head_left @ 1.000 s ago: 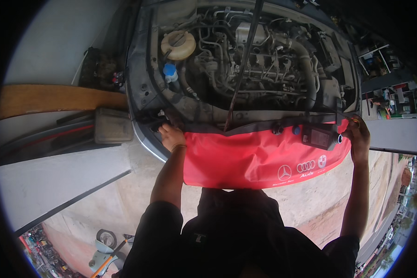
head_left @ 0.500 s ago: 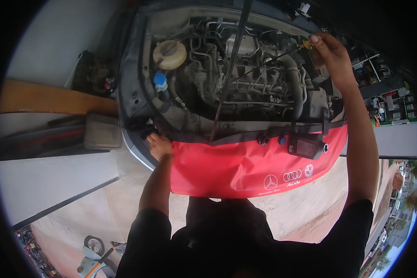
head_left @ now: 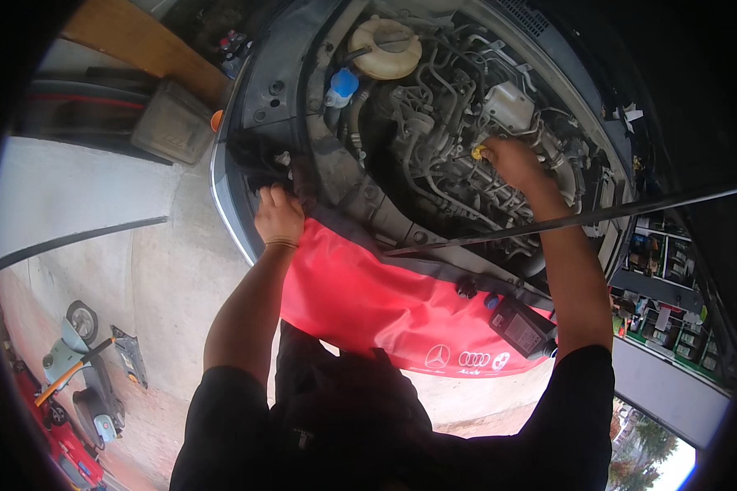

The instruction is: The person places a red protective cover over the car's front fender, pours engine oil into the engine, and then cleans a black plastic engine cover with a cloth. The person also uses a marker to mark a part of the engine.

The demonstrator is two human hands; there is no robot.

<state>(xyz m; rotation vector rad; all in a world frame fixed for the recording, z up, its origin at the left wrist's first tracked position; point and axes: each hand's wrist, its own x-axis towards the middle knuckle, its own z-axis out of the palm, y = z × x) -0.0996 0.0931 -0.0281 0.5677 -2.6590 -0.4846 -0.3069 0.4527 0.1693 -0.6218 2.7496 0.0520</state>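
My right hand (head_left: pixel 516 164) reaches over the car engine (head_left: pixel 467 114) and pinches the yellow handle of an oil dipstick (head_left: pixel 477 152). The handle is down among the pipes at the middle of the engine; its rod cannot be made out now. My left hand (head_left: pixel 279 214) is at the front left corner of the bay, fingers curled at a dark edge by the headlight. What those fingers grip, if anything, is hidden. Beside it hangs a red fender cover (head_left: pixel 360 286), draped over the car's front edge.
A black bottle (head_left: pixel 520 326) lies on the cover beside a blue cap (head_left: pixel 491 300) and a dark cap (head_left: pixel 467 288). The hood prop rod (head_left: pixel 598 216) slants above my right forearm. A cream reservoir (head_left: pixel 385 51) and a blue-capped filler (head_left: pixel 342 87) sit at the left.
My right hand has brought the dipstick from the far right down to the middle of the engine. My left hand stays at the corner. The view has turned and shifted.
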